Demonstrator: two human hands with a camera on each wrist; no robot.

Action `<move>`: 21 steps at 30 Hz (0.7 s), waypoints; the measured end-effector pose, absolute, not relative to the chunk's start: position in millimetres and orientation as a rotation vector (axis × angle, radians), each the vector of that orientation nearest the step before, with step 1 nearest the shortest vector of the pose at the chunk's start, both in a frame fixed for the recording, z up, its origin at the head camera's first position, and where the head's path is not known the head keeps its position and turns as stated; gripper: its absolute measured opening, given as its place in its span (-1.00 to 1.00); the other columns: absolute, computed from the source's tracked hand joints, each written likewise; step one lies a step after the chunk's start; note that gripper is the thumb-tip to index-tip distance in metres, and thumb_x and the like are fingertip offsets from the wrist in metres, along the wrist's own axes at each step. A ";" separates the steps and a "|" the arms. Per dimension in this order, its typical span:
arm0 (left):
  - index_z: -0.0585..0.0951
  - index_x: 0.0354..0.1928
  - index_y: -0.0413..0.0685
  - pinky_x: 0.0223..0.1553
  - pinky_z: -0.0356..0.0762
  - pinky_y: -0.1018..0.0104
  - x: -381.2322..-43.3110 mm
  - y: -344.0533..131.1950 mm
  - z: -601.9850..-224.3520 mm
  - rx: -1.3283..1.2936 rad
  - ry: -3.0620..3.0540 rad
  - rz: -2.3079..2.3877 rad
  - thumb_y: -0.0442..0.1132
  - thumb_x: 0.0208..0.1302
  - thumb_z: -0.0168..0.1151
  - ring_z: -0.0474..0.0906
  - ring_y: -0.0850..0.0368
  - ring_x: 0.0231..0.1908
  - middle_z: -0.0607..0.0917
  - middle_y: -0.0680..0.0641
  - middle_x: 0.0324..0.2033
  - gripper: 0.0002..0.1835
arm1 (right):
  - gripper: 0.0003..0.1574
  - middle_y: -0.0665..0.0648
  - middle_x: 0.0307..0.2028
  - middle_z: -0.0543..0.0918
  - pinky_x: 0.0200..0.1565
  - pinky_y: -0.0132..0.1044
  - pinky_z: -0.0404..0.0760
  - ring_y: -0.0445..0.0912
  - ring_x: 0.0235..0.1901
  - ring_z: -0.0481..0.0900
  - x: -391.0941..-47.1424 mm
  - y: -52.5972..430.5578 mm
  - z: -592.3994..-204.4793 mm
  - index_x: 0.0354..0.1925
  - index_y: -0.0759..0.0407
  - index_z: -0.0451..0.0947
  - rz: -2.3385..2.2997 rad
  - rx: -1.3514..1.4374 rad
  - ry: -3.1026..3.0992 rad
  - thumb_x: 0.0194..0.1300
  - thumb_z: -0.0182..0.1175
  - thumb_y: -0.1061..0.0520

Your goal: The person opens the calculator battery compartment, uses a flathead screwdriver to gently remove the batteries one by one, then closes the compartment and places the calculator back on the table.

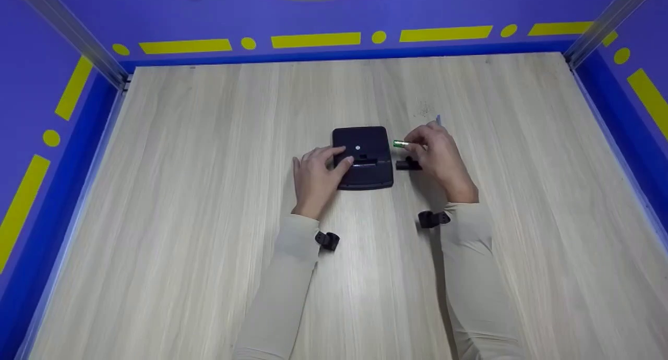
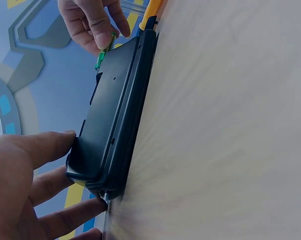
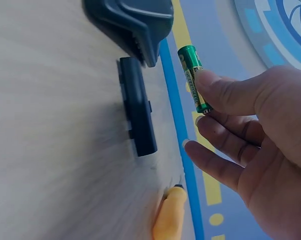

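Person's two hands at a wooden worktop [image 1: 209,203], beige sleeves [image 1: 282,292] on both arms. The right hand [image 1: 438,154] pinches a green battery [image 3: 190,75] between thumb and fingers, one end projecting toward the device [image 1: 373,146]. The battery is held clear of the worktop, just beside the device's right edge and not touching it. The device, black and flat, lies on the worktop with a slot [image 1: 365,162] facing up and a small pale disc [image 1: 357,147] above it. The left hand [image 1: 316,178] is spread at the device's left side, thumb and forefinger resting on its upper face. A black cover [image 3: 138,107] lies on the worktop just right of the device, partly below the right hand in the head view. The right wrist view also shows an orange handle [image 3: 169,215] near the cover. Blue walls [image 1: 323,21] with yellow marks enclose the worktop.
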State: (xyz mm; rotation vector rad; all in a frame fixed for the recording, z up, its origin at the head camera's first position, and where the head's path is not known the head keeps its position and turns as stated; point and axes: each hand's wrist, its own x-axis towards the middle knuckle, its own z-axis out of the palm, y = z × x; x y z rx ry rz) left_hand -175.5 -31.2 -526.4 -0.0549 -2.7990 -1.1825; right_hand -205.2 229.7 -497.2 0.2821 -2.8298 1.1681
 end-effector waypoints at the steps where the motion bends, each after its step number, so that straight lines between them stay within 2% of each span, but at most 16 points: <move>1: 0.77 0.21 0.12 0.54 -0.14 -0.42 -175.6 -31.2 -526.4 -0.055 -2.799 -1.183 0.10 0.44 0.38 0.48 -0.13 0.39 0.71 -0.05 0.25 -0.59 | -0.91 0.30 -0.13 0.59 0.09 0.04 0.57 0.18 0.01 0.58 -205.5 229.8 -498.3 -0.11 0.40 0.68 1.164 0.280 -2.833 0.43 0.32 0.40; 21: 0.78 0.20 0.13 0.54 -0.14 -0.42 -175.0 -30.9 -526.1 -0.054 -2.799 -1.174 0.11 0.44 0.38 0.50 -0.13 0.37 0.72 -0.03 0.22 -0.59 | -0.91 0.31 -0.14 0.58 0.04 0.04 0.51 0.16 -0.09 0.52 -208.1 232.2 -512.2 -0.10 0.39 0.68 1.125 0.265 -2.894 0.45 0.32 0.37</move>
